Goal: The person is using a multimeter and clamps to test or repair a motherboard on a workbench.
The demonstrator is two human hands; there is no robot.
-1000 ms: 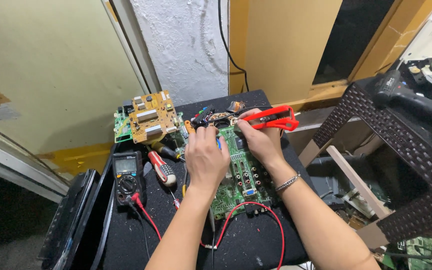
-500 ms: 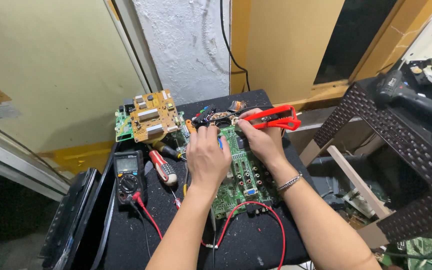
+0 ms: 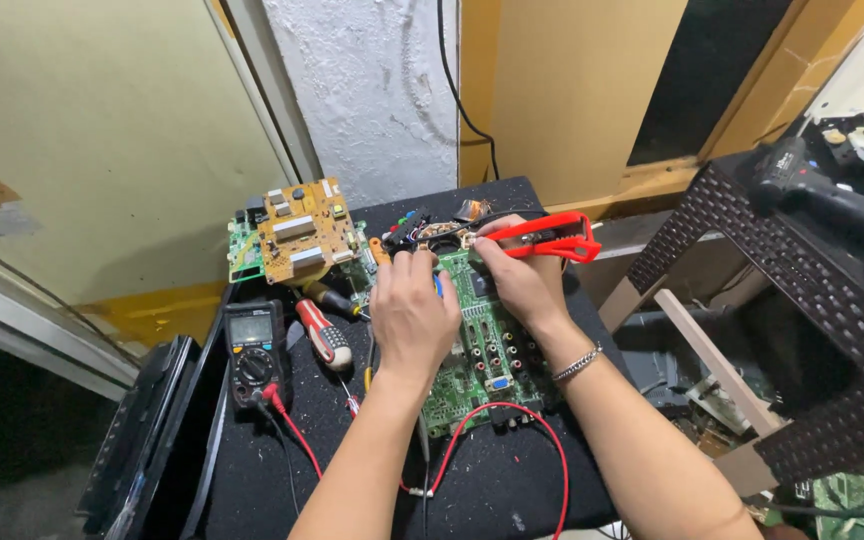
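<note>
- Our left hand [image 3: 410, 312] sits palm-down on the green board [image 3: 487, 350], fingers curled at its top edge. Can't tell if it's pinching anything there, the fingertips are hidden.
- Our right hand [image 3: 520, 280] is wrapped around the red pliers [image 3: 550, 236], handles sticking out to the right, nose pointing left at the little tangle of parts [image 3: 430, 226] at the board's top end.
- The green board lies flat in the middle of the black mat [image 3: 492, 480], running from under our hands down toward us, with rows of round jacks and a blue connector on it.
- A red lead [image 3: 497, 420] loops over the board's near end and across the mat.
- Left of the hands: a red-handled screwdriver [image 3: 324, 333], then the meter [image 3: 253, 344] just beside it with a red lead plugged in.
- Behind those, a tan board [image 3: 301, 230] sits tilted on top of another green one, near the wall.
- Off to the right, well apart, a dark lattice stool [image 3: 812, 300] with a black drill [image 3: 822, 185] on top.
- There's a bracelet [image 3: 578, 364] on our right wrist.
</note>
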